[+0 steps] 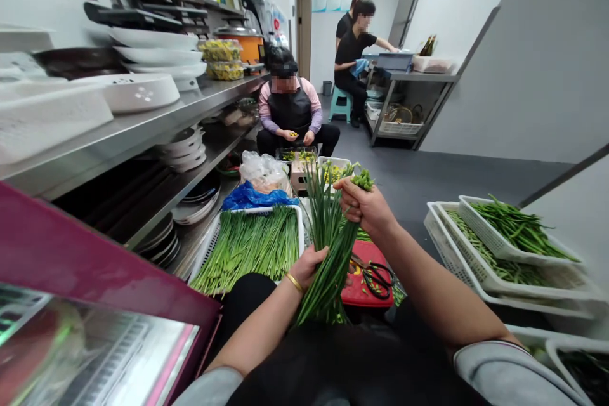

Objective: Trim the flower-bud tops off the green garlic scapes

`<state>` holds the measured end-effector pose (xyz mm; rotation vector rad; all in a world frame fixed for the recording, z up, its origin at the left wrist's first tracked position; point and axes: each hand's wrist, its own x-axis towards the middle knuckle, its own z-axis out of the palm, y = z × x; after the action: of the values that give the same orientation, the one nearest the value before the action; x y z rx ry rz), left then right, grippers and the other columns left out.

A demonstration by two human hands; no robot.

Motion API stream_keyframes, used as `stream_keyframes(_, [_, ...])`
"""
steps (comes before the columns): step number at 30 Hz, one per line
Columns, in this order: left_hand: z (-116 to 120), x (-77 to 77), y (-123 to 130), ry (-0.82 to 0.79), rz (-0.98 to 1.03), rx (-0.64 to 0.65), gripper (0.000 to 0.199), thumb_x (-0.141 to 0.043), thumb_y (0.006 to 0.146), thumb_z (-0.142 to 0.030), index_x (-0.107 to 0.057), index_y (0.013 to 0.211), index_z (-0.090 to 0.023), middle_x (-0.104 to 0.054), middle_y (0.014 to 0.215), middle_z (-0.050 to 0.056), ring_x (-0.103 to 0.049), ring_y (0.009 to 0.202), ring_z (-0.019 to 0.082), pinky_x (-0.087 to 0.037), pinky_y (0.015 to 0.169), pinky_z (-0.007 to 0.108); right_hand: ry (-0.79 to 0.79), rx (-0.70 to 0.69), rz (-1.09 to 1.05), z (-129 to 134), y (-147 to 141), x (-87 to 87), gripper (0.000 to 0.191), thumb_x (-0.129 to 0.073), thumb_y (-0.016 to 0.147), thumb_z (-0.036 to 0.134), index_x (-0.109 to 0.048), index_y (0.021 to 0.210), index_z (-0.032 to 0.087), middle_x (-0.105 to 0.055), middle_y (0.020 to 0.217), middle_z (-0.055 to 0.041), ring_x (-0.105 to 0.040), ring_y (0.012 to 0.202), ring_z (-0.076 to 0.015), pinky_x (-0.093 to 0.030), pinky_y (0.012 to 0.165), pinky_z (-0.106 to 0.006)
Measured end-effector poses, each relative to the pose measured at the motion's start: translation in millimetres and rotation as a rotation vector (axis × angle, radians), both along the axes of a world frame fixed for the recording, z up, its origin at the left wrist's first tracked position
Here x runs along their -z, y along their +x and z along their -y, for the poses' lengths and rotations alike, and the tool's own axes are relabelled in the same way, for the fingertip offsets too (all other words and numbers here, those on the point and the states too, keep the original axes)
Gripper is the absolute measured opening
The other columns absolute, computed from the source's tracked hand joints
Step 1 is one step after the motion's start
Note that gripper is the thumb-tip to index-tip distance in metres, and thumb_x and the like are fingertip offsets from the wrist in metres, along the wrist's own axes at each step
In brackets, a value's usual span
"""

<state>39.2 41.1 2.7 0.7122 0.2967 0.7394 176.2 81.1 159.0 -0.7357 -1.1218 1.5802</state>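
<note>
A bunch of flowering chives [335,260] stands tilted in front of me. My left hand [313,264], with a gold bangle at the wrist, is closed around the middle of the bunch. Higher up, my right hand [365,204] is wrapped round a clump of its stems, and pale green buds [363,179] stick out above the fist. Behind the bunch lies a red board [367,292], with black-handled scissors [378,278] and green scraps on it. To the left, a white basket [301,228] holds many chive stems laid side by side.
White baskets [469,266] of green vegetables are stacked at right. On the left runs a steel shelf [209,92] with dishes. A co-worker [291,108] sits ahead, handling small yellow-green pieces; two more people are by a steel table [423,78]. A blue bag [257,196] lies behind the chive basket.
</note>
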Motion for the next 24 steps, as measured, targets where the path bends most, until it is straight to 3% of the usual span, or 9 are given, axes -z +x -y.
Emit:
stream_keyframes(2, [0.5,1.2,0.7,-0.016,0.009,0.047,0.065,-0.066,0.07,-0.066,-0.061,0.104,-0.01,-0.073,0.086,0.015,-0.071,0.066,0.024,-0.055,0.059,0.033,0.002,0.01,0.003,-4.7,0.0,2.1,0.046,-0.081,0.059,0.053,-0.06,0.076,0.017,-0.025,0.045,0.012,-0.019,0.035,-0.0015,-0.013,0.03,-0.015])
stream_keyframes(5, [2.1,0.3,1.1,0.021,0.035,0.094,0.087,-0.068,0.051,-0.081,-0.061,0.104,-0.012,-0.073,0.087,0.015,-0.07,0.065,0.024,-0.055,0.059,0.032,-0.016,0.025,0.003,-8.9,0.5,6.2,0.047,-0.082,0.058,0.053,-0.059,0.077,0.017,-0.025,0.045,0.0122,-0.019,0.034,-0.0013,-0.013,0.03,-0.015])
stream_keyframes(7, [2.8,-3.9,1.3,0.092,0.015,0.085,0.088,-0.08,0.044,-0.069,-0.06,0.11,-0.014,-0.074,0.086,0.013,-0.07,0.064,0.023,-0.054,0.06,0.032,-0.03,0.035,-0.002,-9.3,1.2,7.6,0.048,-0.082,0.057,0.053,-0.059,0.077,0.017,-0.026,0.045,0.0123,-0.019,0.034,-0.0013,-0.013,0.03,-0.015])
stream_keyframes(11, [1.1,-18.5,3.7,0.176,-0.113,0.135,0.078,-0.089,0.05,-0.038,-0.057,0.116,-0.013,-0.073,0.075,0.01,-0.068,0.06,0.021,-0.052,0.058,0.029,-0.026,0.059,-0.02,-5.3,3.5,4.4,0.049,-0.082,0.055,0.054,-0.055,0.074,0.018,-0.028,0.044,0.0124,-0.019,0.033,-0.0012,-0.015,0.029,-0.015])
stream_keyframes(15, [-5.0,-31.3,8.7,0.211,-0.226,0.178,0.073,-0.09,0.047,-0.036,-0.06,0.109,-0.011,-0.069,0.065,0.006,-0.063,0.052,0.017,-0.049,0.053,0.026,0.058,0.046,-0.024,-1.2,6.5,-1.6,0.048,-0.079,0.059,0.057,-0.055,0.075,0.019,-0.027,0.044,0.0124,-0.019,0.033,-0.0018,-0.016,0.028,-0.015])
stream_keyframes(18, [-13.9,-39.1,7.9,0.254,-0.387,0.098,0.061,-0.089,0.047,-0.034,-0.062,0.096,-0.01,-0.064,0.058,0.002,-0.057,0.045,0.013,-0.044,0.047,0.024,0.181,0.103,0.079,-2.1,15.8,-6.1,0.044,-0.071,0.068,0.059,-0.058,0.079,0.019,-0.03,0.047,0.0108,-0.025,0.034,-0.0033,-0.024,0.031,-0.018])
stream_keyframes(21, [-28.3,-50.1,-2.8,0.286,-0.554,-0.018,0.049,-0.086,0.047,-0.031,-0.06,0.083,-0.011,-0.06,0.055,-0.001,-0.053,0.042,0.011,-0.042,0.044,0.023,0.451,0.311,0.312,-1.7,43.6,-5.4,0.044,-0.077,0.066,0.05,-0.064,0.094,0.018,-0.055,0.067,0.0022,-0.053,0.055,-0.0092,-0.048,0.054,-0.024])
stream_keyframes(24, [-41.5,-68.5,-19.8,0.333,-0.669,-0.067,0.041,-0.083,0.048,-0.027,-0.059,0.076,-0.01,-0.058,0.052,-0.001,-0.052,0.041,0.011,-0.04,0.043,0.023,0.594,0.611,0.319,8.4,86.0,17.9,0.057,-0.076,0.068,0.047,-0.059,0.116,0.022,-0.062,0.107,-0.0069,-0.062,0.093,-0.0177,-0.051,0.085,-0.033])
